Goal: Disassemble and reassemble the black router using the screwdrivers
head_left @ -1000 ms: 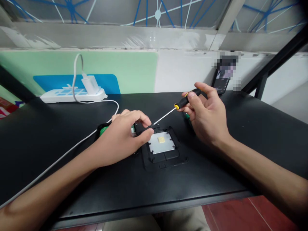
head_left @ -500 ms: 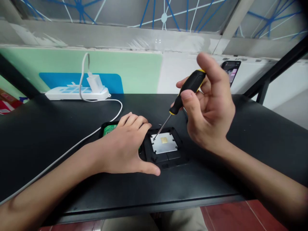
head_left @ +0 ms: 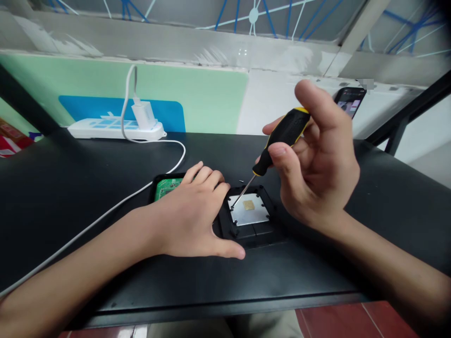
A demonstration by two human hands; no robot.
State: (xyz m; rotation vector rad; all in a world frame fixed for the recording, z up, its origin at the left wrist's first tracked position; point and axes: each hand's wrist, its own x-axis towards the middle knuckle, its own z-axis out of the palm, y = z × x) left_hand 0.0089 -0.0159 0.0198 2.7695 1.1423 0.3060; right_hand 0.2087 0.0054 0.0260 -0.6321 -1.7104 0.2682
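A black and yellow screwdriver is held in my right hand, tilted, its tip at the left edge of a silver metal plate. That plate, with a small gold square on it, sits inside a black plastic housing. My left hand lies with fingers spread over the left edge of the housing and a second black part beside it, which holds a green circuit board. My palm hides much of the board. A tiny screw rests just behind the housing.
On the black table, a white power strip with a white charger stands at the back left. Its white cable runs towards the front left. A phone leans at the back right.
The whole view has shifted a little, so the hands and housing appear farther right. The screwdriver remains in my right hand, its tip still on the plate's left edge.
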